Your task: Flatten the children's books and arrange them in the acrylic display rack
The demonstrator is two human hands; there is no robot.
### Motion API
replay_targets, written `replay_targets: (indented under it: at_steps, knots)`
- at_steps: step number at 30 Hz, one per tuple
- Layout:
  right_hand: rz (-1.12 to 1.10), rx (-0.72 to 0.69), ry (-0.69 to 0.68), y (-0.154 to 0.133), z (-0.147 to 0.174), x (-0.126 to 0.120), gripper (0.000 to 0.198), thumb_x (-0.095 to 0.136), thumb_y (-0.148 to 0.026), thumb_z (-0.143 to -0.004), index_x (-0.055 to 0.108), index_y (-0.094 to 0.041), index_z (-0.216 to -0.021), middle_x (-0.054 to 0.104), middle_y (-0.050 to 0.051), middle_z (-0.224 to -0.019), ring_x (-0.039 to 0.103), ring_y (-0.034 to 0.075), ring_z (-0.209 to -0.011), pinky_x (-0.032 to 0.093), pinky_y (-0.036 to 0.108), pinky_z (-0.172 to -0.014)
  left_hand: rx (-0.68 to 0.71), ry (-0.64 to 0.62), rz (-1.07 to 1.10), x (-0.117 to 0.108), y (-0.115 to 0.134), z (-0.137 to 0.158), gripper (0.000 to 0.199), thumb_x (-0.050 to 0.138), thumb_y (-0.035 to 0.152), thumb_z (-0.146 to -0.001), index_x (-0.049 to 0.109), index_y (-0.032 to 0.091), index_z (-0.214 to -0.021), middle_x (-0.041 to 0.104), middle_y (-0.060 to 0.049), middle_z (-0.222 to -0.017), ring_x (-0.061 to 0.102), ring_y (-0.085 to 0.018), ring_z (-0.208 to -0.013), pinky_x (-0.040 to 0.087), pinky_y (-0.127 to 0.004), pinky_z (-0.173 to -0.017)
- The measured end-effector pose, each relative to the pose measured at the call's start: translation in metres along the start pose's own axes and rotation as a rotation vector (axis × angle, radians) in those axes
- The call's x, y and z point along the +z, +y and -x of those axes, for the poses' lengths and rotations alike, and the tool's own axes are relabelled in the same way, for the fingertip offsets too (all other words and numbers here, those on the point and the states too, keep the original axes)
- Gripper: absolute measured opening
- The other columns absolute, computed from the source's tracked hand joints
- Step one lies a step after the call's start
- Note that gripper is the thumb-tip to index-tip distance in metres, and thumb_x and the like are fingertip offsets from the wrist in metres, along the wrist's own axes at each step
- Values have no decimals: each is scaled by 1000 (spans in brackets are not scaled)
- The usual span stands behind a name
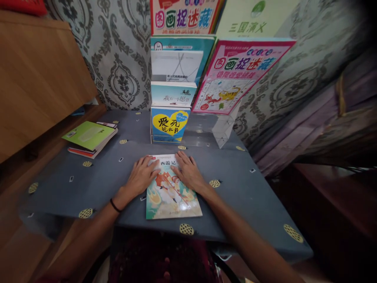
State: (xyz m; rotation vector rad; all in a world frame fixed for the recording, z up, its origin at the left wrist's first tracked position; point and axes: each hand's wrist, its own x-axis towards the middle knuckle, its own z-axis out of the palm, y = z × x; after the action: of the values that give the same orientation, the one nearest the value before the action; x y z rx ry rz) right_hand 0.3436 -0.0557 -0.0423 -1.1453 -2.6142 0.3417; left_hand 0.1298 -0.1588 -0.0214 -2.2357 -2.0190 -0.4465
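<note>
A closed paperback book point(173, 192) with an illustrated cover lies flat near the front edge of the table, its title end away from me. My left hand point(143, 173) rests on its upper left edge, fingers stretched out and partly on the cover. On the upper right part of the cover lies my right hand point(188, 171), palm down with fingers spread. Neither hand grips the book. A dark band circles my left wrist.
Behind the book stands a clear acrylic rack point(203, 125) with tiered books, including a blue book with a yellow heart point(169, 124) and a pink book point(238, 74). A stack with a green book point(90, 134) sits at left on the blue tablecloth point(118, 137). A wooden cabinet point(38, 70) stands far left.
</note>
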Motion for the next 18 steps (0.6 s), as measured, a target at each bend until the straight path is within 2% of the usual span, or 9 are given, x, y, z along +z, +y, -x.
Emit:
replay_targets:
  at_steps: [6, 12, 18]
  knots:
    - [11, 11, -16, -5, 0, -5, 58, 38, -46, -104, 43, -13, -152, 36, 17, -162, 27, 29, -153, 25, 56, -121, -2, -66, -14, -6, 6, 3, 39, 50, 30, -102, 58, 21, -139, 56, -14, -145, 46, -32, -136, 46, -51, -105]
    - [10, 17, -26, -6, -1, -6, 56, 41, -45, -104, 44, -15, -152, 35, 17, -163, 26, 29, -153, 25, 58, -121, 2, -82, 3, -7, 11, 9, 41, 50, 37, -102, 57, 23, -141, 52, -14, -149, 42, -33, -142, 42, -55, -109]
    - [17, 5, 0, -5, 0, -4, 56, 40, -45, -104, 45, -15, -151, 37, 17, -162, 28, 29, -153, 27, 58, -120, 16, -61, 40, -4, 7, 3, 37, 46, 33, -103, 60, 24, -136, 57, -13, -144, 43, -32, -141, 43, -54, -109]
